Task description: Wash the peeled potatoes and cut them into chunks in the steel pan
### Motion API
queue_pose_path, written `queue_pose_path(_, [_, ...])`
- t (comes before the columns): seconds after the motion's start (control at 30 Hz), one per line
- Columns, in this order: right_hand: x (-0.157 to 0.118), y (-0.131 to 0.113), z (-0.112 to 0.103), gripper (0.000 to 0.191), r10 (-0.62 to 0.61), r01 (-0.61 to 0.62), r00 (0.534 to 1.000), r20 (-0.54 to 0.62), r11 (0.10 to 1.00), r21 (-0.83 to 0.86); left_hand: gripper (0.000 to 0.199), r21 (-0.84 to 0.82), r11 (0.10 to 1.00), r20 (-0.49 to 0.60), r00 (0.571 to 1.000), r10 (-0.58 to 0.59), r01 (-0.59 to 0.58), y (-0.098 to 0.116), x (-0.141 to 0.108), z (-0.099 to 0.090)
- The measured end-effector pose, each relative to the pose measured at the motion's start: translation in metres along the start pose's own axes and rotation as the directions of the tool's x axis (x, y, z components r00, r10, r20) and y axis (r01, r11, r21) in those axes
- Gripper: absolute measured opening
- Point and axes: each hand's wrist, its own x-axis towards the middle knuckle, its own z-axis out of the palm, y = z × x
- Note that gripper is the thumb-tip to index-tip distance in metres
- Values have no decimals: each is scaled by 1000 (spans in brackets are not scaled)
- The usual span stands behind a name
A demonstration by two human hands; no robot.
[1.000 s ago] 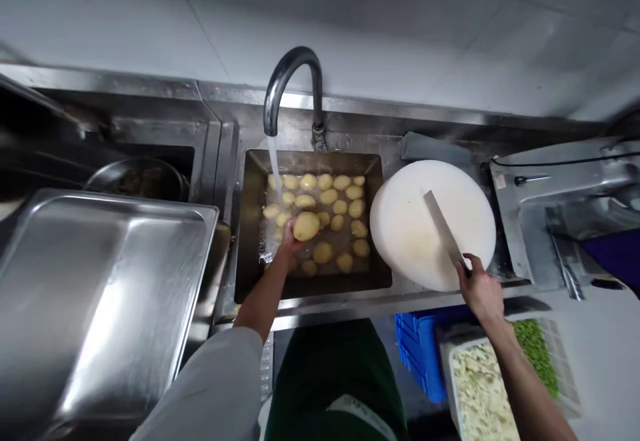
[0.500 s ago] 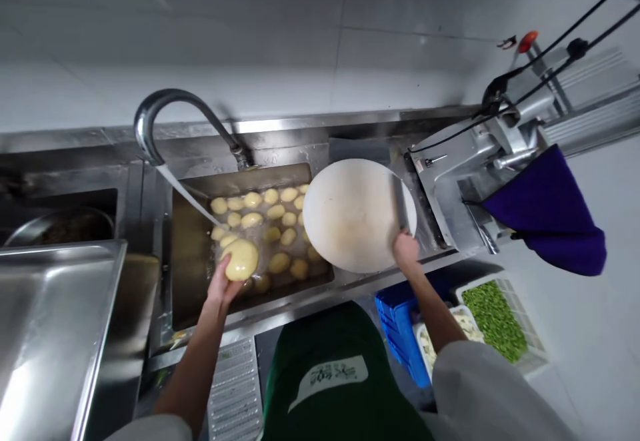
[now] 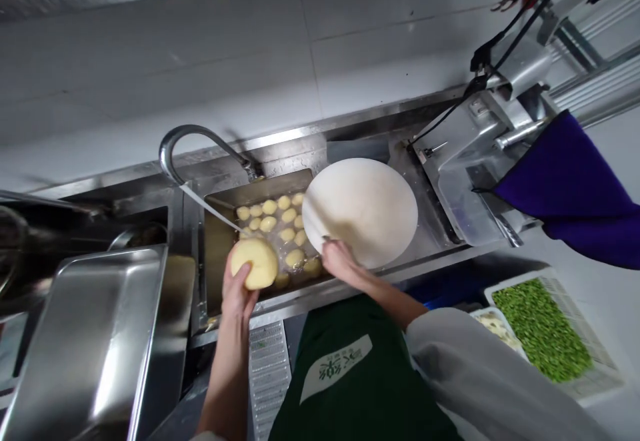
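My left hand [image 3: 237, 294] is closed around a large peeled potato [image 3: 257, 261], thumb on the near side, above the left part of the sink [image 3: 216, 254]. Below it, several peeled potatoes [image 3: 295, 258] lie in the sink's water. Gripped by its handle in my right hand [image 3: 341, 259] is a knife [image 3: 316, 217], over the left edge of a round white cutting board [image 3: 375, 208]. The blade is pale and blurred, so its outline is hard to make out. The board covers the right end of the sink.
A curved faucet [image 3: 173, 144] pours a stream behind the potato. Steel trays [image 3: 95, 321] stand at left. A slicing machine [image 3: 475, 161] with a purple cloth [image 3: 575, 191] is on the right. Below sits a white basket of chopped greens [image 3: 543, 328].
My right hand has swung the knife leftward across the board, from its right edge to its left edge. My left hand still holds the potato. The camera view has shifted and tilted.
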Motion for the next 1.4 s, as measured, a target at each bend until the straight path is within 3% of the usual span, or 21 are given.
queue_pose_path(0.07, [-6,40,-24,38,184,-185,982,-42,983,-14,72,45,999,99,995,11,-15,-10,13,39])
queue_pose_path(0.13, [-12,77,-43,43,325,-331,939,-109,942,-46,70,92,996,178,984,2,-19,-28,28,91])
queue_pose_path(0.23, [-22,115,-57,41,393,-406,911,-129,907,-108,63,179,984,233,972,-20,-23,-64,43,170])
queue_pose_path(0.3, [-26,127,-59,38,404,-417,907,-119,900,-127,61,248,967,212,977,0,-54,-86,46,204])
queue_pose_path(0.33, [-27,130,-59,38,410,-424,904,-121,897,-126,59,286,953,183,982,43,-95,-94,46,212])
queue_pose_path(0.43, [-26,132,-58,40,418,-433,899,-132,895,-108,43,398,874,127,960,250,-280,-107,50,206])
queue_pose_path(0.6, [-28,122,-46,42,335,-347,937,-98,926,-149,38,461,759,290,886,361,-461,-102,55,171])
queue_pose_path(0.73, [-36,115,-34,42,291,-287,957,-18,929,-233,33,475,586,395,754,525,-657,-105,48,171])
queue_pose_path(0.8, [-43,112,-34,41,293,-279,956,16,923,-266,30,475,520,432,703,565,-710,-110,48,174])
queue_pose_path(1.0, [-82,88,-45,39,275,-247,960,51,918,-309,24,448,428,557,619,554,-785,-123,64,174])
queue_pose_path(1.23, [-103,66,-47,31,260,-208,958,121,922,-327,23,403,428,614,585,529,-809,-119,69,177])
queue_pose_path(1.4, [-69,61,-49,31,241,-199,963,121,937,-288,25,409,473,586,622,519,-780,-122,68,178])
